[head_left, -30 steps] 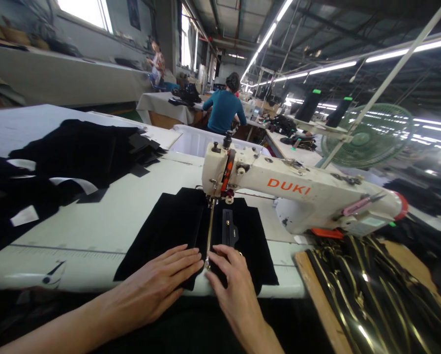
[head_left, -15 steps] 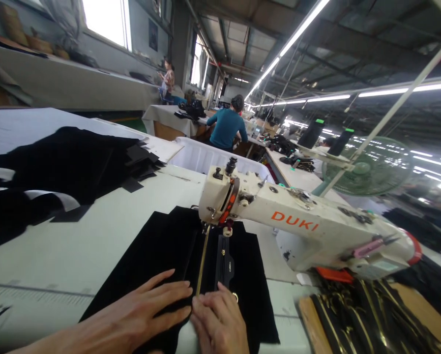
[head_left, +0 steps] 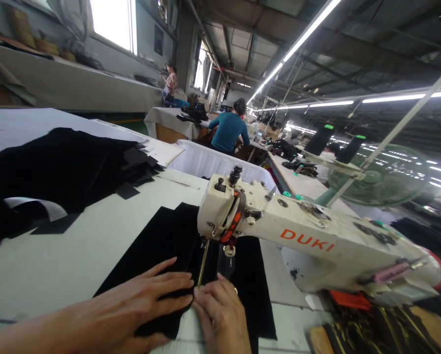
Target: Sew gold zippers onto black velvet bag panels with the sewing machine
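A black fabric piece (head_left: 161, 246) lies on the white table under the head of a cream DUKI sewing machine (head_left: 301, 241). A gold zipper strip (head_left: 203, 263) runs from the needle toward me. My left hand (head_left: 139, 302) lies flat on the fabric left of the zipper, fingers stretched out. My right hand (head_left: 220, 314) rests on the fabric just right of the zipper's near end, its fingers curled and pressed against the strip's end. The two hands touch at the fingertips.
A heap of black fabric pieces (head_left: 61, 169) covers the table's left. A white bin (head_left: 213, 160) stands behind the machine. Zipper strips (head_left: 375, 329) lie at the lower right, a green fan (head_left: 386, 174) beyond. A person in a teal top (head_left: 227, 130) sits ahead at another table.
The fabric and zipper have drawn nearer to the needle and both hands followed, coming together at the zipper's end. The view tilted up and moved closer.
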`<state>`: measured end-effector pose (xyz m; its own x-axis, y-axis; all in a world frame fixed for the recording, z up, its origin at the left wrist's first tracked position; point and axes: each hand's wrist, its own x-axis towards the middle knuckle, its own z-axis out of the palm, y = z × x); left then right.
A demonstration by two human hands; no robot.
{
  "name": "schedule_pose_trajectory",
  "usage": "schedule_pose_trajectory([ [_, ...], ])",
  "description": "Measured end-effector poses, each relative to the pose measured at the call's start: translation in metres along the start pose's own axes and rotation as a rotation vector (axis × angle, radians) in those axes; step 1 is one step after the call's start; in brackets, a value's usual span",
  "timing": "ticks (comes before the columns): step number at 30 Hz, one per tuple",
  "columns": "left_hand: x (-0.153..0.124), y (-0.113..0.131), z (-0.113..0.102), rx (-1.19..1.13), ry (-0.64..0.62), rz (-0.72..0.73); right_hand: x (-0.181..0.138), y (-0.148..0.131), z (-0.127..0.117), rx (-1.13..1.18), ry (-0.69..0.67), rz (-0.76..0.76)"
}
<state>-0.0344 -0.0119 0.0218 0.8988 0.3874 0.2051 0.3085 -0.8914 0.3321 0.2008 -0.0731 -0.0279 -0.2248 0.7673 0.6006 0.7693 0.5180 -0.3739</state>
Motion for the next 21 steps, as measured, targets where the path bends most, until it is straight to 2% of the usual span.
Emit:
schedule_pose_trajectory([
  [7, 0.020, -0.012, -0.011, 0.011, -0.016, 0.020, 0.021, 0.015, -0.001, -0.041, -0.101, 0.019],
  [12, 0.030, -0.029, -0.006, 0.054, -0.051, 0.022, 0.038, 0.021, -0.002, -0.044, -0.153, 0.081],
  [21, 0.044, -0.061, 0.002, 0.078, -0.038, 0.065, 0.059, 0.040, -0.001, -0.105, -0.161, 0.105],
])
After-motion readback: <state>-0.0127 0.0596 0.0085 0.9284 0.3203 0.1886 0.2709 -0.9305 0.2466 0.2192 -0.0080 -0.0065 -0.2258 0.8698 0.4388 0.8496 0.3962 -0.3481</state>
